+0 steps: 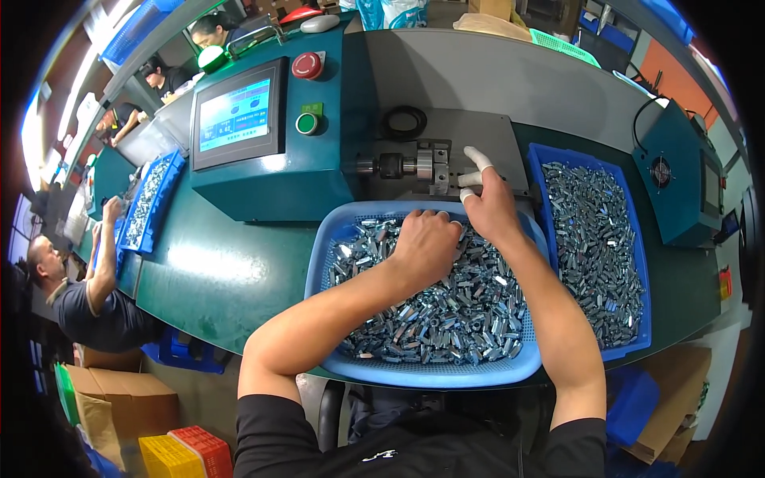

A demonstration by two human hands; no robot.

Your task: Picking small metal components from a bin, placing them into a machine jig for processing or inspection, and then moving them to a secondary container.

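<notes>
Left hand (pixel 426 243) curled knuckles-up, buried in metal parts (pixel 446 311) in near basket (pixel 434 370); whether it grips one, cannot tell. Right hand (pixel 488 209), nearer, fingers together at chuck (pixel 422 167) just far-left of it; chuck axis runs left-right.

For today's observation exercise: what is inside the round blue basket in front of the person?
The blue basket holds a heap of small shiny metal parts. The left hand rests in them; its fingertips, and the basket's bottom, are covered.

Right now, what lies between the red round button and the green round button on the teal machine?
Head view: only bare teal panel between the red button and green button.
</notes>
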